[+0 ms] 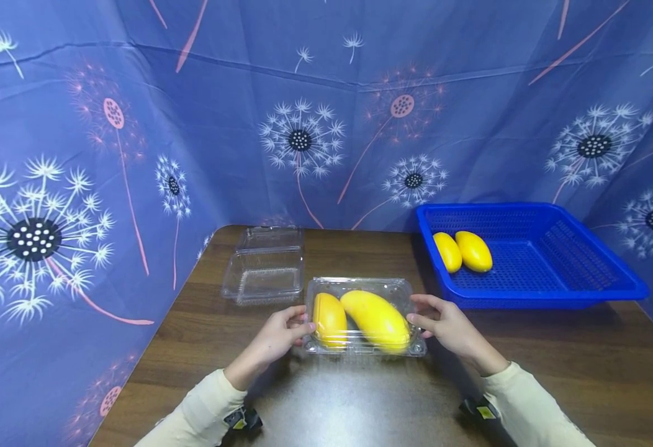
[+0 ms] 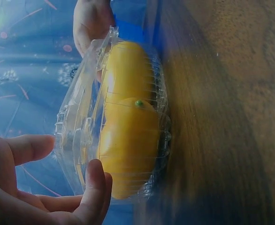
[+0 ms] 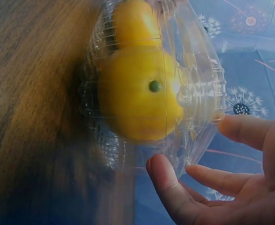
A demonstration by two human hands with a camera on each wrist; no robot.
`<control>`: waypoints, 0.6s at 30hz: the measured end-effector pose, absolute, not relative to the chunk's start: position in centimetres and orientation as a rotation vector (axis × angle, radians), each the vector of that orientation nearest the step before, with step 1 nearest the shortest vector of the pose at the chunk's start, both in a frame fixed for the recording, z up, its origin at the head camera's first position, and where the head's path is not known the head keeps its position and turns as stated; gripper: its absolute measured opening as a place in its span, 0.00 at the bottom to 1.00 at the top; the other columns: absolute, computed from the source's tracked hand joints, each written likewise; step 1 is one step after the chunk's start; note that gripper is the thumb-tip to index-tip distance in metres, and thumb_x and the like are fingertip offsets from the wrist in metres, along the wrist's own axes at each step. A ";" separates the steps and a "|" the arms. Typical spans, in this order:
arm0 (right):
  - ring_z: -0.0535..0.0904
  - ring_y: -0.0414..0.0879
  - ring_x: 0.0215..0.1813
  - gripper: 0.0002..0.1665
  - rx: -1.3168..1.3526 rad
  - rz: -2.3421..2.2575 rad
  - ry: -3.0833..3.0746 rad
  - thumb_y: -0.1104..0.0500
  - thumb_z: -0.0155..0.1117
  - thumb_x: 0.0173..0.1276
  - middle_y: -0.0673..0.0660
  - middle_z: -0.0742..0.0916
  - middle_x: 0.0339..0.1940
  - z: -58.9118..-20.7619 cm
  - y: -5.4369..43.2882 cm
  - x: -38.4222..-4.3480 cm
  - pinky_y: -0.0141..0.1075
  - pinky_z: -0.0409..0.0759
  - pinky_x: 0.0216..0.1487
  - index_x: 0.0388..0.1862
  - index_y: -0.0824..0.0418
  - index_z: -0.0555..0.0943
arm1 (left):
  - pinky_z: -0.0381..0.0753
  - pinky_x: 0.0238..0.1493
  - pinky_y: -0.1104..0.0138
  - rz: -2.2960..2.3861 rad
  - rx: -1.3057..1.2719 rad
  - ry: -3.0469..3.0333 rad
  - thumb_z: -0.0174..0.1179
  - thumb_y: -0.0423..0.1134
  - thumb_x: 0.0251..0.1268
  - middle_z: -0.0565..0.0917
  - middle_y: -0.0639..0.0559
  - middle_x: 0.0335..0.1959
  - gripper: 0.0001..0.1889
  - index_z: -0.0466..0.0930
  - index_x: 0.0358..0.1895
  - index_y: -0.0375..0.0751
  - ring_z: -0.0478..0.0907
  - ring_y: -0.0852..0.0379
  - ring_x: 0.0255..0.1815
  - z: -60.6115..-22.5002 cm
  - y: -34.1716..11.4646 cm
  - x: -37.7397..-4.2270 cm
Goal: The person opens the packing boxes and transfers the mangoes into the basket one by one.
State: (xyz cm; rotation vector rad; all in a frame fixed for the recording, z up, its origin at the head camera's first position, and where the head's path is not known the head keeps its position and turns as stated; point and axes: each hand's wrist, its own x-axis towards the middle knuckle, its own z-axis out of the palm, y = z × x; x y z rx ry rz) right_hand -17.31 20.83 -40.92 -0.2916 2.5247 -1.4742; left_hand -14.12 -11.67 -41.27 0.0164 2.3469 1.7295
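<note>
A clear plastic clamshell box point(image 1: 326, 287) lies across the middle of the table, its lid lowered over two yellow mangoes. The smaller mango point(image 1: 331, 320) is at the left inside, the larger mango point(image 1: 375, 320) slants beside it. My left hand point(image 1: 279, 338) holds the box by its left end, thumb at the lid edge and fingers lower at the side. At the opposite end my right hand point(image 1: 450, 326) holds it likewise, with the thumb point(image 3: 243, 131) at the lid edge. Through the clear wall the right wrist view shows the larger mango's green stem spot point(image 3: 155, 86).
A second clear clamshell box point(image 1: 265, 267) stands with its lid raised at the back left. To the right sits a blue plastic basket point(image 1: 533, 298), two mangoes point(image 1: 473, 251) at its left side. A blue dandelion-patterned cloth point(image 1: 349, 155) hangs behind the table point(image 1: 555, 347).
</note>
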 end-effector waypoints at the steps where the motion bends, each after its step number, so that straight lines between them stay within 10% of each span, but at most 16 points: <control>1: 0.84 0.49 0.44 0.32 -0.296 -1.469 2.527 0.59 0.63 0.69 0.71 0.81 0.52 -40.9 20.8 -17.3 0.34 0.86 0.37 0.65 0.75 0.67 | 0.86 0.44 0.59 1.728 0.019 2.348 0.62 0.34 0.63 0.77 0.31 0.56 0.30 0.65 0.65 0.20 0.81 0.46 0.50 -41.2 -11.7 -14.1; 18: 0.83 0.50 0.45 0.29 -0.423 -1.355 2.657 0.56 0.66 0.67 0.68 0.82 0.53 -40.3 21.5 -16.2 0.33 0.84 0.38 0.61 0.70 0.73 | 0.86 0.43 0.59 1.721 0.077 2.344 0.64 0.33 0.61 0.75 0.29 0.57 0.34 0.62 0.66 0.18 0.81 0.49 0.46 -41.2 -12.0 -13.1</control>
